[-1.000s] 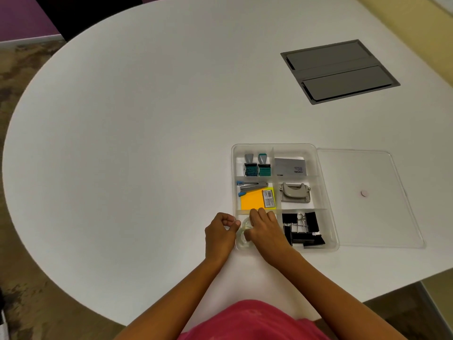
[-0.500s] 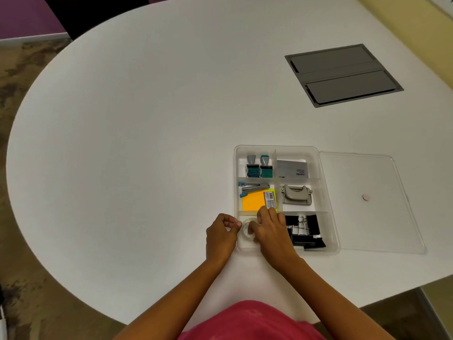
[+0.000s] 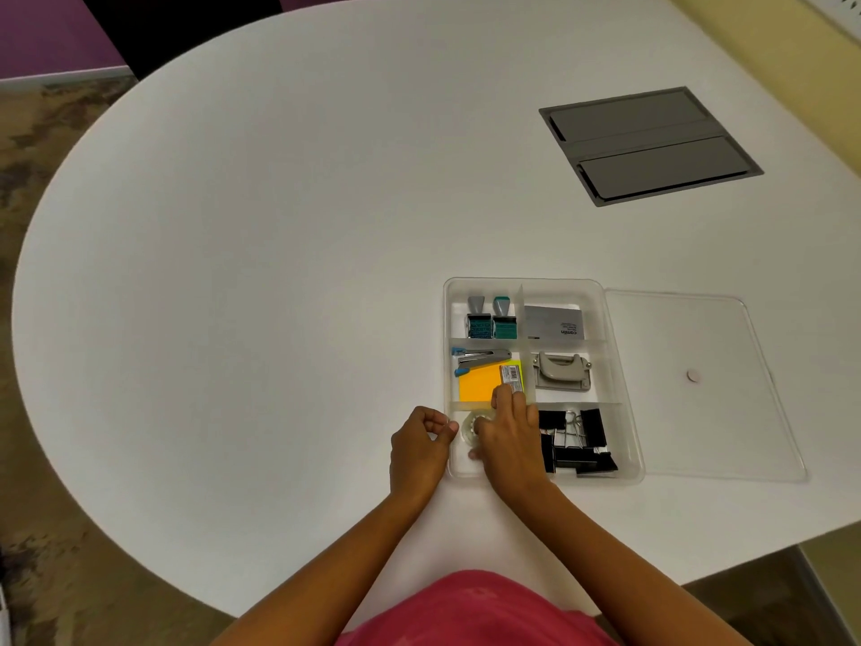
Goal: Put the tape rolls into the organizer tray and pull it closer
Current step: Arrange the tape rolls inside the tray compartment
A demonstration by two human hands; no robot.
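Note:
The clear organizer tray (image 3: 601, 291) sits on the white table, near right of centre. A clear tape roll (image 3: 469, 428) lies in its near-left compartment, mostly hidden under my right hand (image 3: 510, 435). That hand lies flat over the roll, with its fingers stretched past the divider onto the orange sticky notes (image 3: 475, 387). My left hand (image 3: 419, 447) is curled just outside the tray, thumb and forefinger pinched at its left rim. No other tape roll shows.
The tray also holds two stamps (image 3: 491, 319), a stapler (image 3: 480, 355), a hole punch (image 3: 561, 371), a grey box (image 3: 554, 323) and several black binder clips (image 3: 577, 442). The tray's clear lid (image 3: 708, 389) lies flat against its right side. A grey cable hatch (image 3: 647, 144) sits far right.
My right hand's fingers have stretched forward over the divider onto the sticky notes. The tape roll now shows in the near-left compartment. My left hand has stayed at the rim.

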